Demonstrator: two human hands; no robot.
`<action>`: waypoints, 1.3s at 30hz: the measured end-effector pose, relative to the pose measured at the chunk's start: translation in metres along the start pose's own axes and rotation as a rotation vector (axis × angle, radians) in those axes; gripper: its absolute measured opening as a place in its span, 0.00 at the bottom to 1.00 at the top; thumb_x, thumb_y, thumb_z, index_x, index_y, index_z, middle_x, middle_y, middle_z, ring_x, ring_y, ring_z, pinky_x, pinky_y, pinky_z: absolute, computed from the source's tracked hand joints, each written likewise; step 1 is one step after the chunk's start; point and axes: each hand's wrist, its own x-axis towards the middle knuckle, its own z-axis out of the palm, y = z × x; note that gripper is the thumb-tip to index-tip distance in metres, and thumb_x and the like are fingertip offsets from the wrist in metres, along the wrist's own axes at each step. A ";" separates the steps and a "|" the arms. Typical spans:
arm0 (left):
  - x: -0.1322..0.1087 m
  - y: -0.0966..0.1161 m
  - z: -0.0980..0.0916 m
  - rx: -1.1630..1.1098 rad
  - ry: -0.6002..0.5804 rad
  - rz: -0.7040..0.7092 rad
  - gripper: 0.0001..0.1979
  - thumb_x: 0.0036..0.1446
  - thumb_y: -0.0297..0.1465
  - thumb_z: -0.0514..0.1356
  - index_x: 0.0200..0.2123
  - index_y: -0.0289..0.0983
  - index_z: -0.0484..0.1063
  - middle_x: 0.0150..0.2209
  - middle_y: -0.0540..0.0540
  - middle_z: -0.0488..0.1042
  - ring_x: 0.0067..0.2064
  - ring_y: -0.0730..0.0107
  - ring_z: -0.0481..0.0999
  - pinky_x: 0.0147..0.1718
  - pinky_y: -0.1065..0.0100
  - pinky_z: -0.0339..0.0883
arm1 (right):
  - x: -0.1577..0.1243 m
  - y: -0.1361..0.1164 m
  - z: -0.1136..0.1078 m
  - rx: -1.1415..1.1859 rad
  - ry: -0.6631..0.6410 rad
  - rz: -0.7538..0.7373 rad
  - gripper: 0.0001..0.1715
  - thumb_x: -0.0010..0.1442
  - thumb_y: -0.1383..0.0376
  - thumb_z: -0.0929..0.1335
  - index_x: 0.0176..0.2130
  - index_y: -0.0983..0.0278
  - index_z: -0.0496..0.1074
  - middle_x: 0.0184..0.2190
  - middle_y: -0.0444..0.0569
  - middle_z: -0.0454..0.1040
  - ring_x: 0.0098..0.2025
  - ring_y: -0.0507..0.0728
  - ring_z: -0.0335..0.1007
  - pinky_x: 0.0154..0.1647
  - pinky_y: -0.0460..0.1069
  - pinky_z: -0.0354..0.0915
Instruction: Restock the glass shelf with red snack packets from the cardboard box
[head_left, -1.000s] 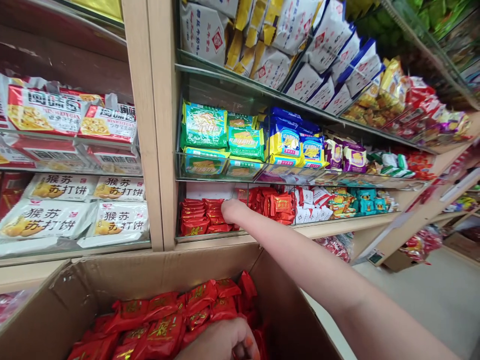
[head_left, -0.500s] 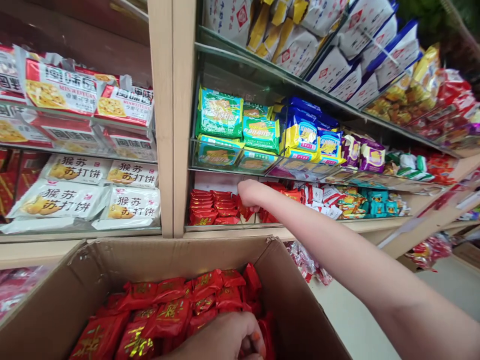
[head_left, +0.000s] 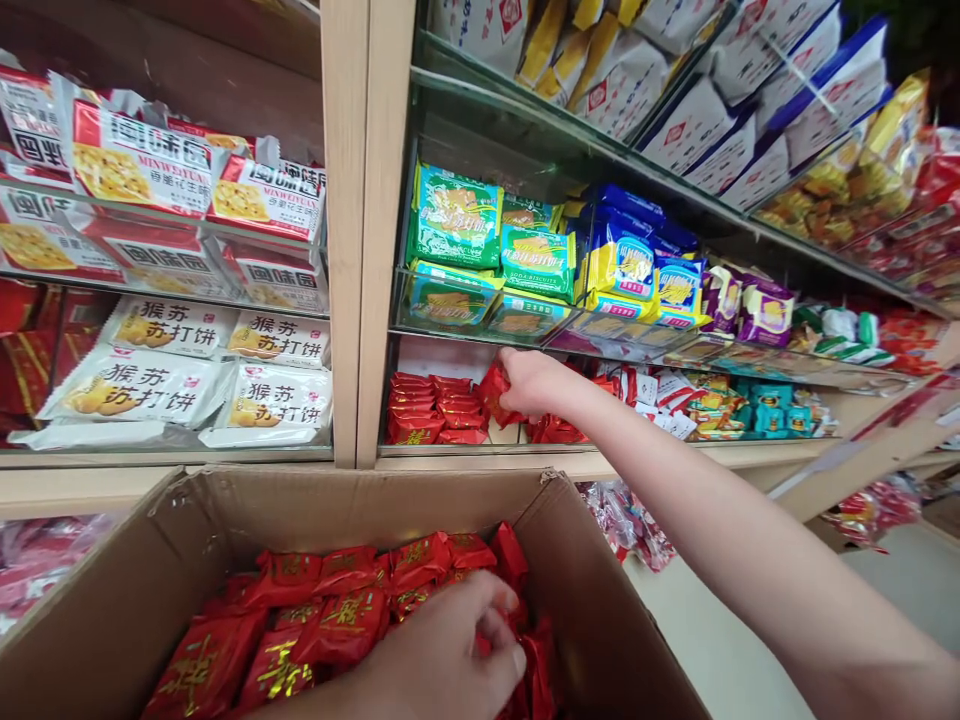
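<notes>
My right hand (head_left: 534, 383) reaches into the low shelf bay and is closed on a red snack packet (head_left: 495, 390), just right of a neat stack of the same red packets (head_left: 427, 410). More red packets (head_left: 559, 430) lie under my wrist. My left hand (head_left: 450, 655) is down in the cardboard box (head_left: 150, 560), fingers curled around red packets (head_left: 330, 625) that fill the box.
Glass shelves above carry green (head_left: 454, 215), blue (head_left: 622, 260) and purple (head_left: 750, 305) biscuit packs. White biscuit packs (head_left: 172, 385) fill the left bay beyond a wooden upright (head_left: 367, 230). Teal and white sweets (head_left: 750, 410) sit further right; floor (head_left: 705, 640) lies to the right of the box.
My right hand has drawn back to the right from the red stack, holding a packet. My left hand has risen in the box and its fingers have shifted among the packets.
</notes>
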 end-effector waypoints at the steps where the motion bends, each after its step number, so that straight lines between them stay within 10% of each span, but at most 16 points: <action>1: 0.001 0.004 -0.002 -0.116 0.043 -0.046 0.15 0.47 0.35 0.55 0.40 0.37 0.64 0.33 0.46 0.71 0.30 0.69 0.71 0.28 0.69 0.62 | -0.008 0.004 0.003 0.105 0.017 -0.023 0.29 0.47 0.71 0.65 0.50 0.67 0.56 0.33 0.53 0.72 0.17 0.51 0.68 0.16 0.45 0.63; 8: 0.008 0.030 -0.017 -0.834 0.162 0.008 0.22 0.47 0.40 0.59 0.45 0.39 0.60 0.46 0.42 0.69 0.40 0.67 0.73 0.41 0.65 0.64 | -0.084 0.014 0.051 0.917 -0.251 -0.309 0.31 0.52 0.65 0.63 0.53 0.53 0.46 0.32 0.43 0.67 0.21 0.49 0.67 0.19 0.45 0.65; 13: 0.014 0.025 -0.017 -0.457 0.204 0.085 0.15 0.47 0.36 0.59 0.39 0.38 0.62 0.40 0.47 0.72 0.36 0.70 0.72 0.30 0.68 0.66 | -0.104 0.018 0.053 0.682 -0.047 -0.415 0.19 0.50 0.61 0.66 0.44 0.60 0.63 0.36 0.46 0.68 0.35 0.51 0.65 0.34 0.46 0.63; 18: 0.017 0.017 -0.018 -0.195 0.216 0.243 0.17 0.47 0.30 0.59 0.41 0.37 0.58 0.34 0.49 0.73 0.40 0.69 0.71 0.42 0.66 0.61 | -0.092 0.021 0.042 0.597 -0.158 -0.598 0.23 0.50 0.61 0.67 0.48 0.59 0.64 0.31 0.42 0.69 0.31 0.49 0.63 0.31 0.44 0.59; 25: 0.016 0.010 -0.017 -0.171 0.324 0.211 0.28 0.45 0.33 0.58 0.49 0.38 0.49 0.34 0.50 0.70 0.34 0.70 0.71 0.38 0.65 0.63 | -0.096 0.025 0.046 0.449 -0.214 -0.512 0.10 0.45 0.63 0.68 0.31 0.63 0.67 0.24 0.39 0.66 0.24 0.47 0.58 0.21 0.41 0.51; 29: 0.018 0.013 -0.019 -0.223 0.491 0.210 0.29 0.45 0.34 0.57 0.50 0.38 0.50 0.42 0.44 0.65 0.35 0.71 0.70 0.40 0.63 0.62 | -0.084 0.032 0.028 0.401 0.048 -0.373 0.05 0.48 0.65 0.65 0.28 0.65 0.65 0.24 0.42 0.68 0.26 0.48 0.63 0.25 0.42 0.55; 33: 0.015 0.010 -0.015 -0.101 0.436 0.147 0.20 0.45 0.34 0.55 0.44 0.37 0.59 0.43 0.43 0.65 0.39 0.67 0.70 0.40 0.62 0.62 | -0.047 0.019 0.021 0.084 0.350 -0.097 0.06 0.50 0.67 0.63 0.32 0.66 0.67 0.28 0.50 0.72 0.32 0.55 0.68 0.29 0.46 0.59; 39: 0.003 0.004 -0.001 0.166 0.304 0.164 0.13 0.47 0.28 0.51 0.39 0.40 0.63 0.44 0.46 0.64 0.46 0.65 0.65 0.45 0.62 0.58 | 0.010 -0.008 0.044 -0.114 0.253 -0.036 0.14 0.48 0.77 0.62 0.36 0.71 0.71 0.33 0.60 0.74 0.36 0.59 0.72 0.34 0.47 0.63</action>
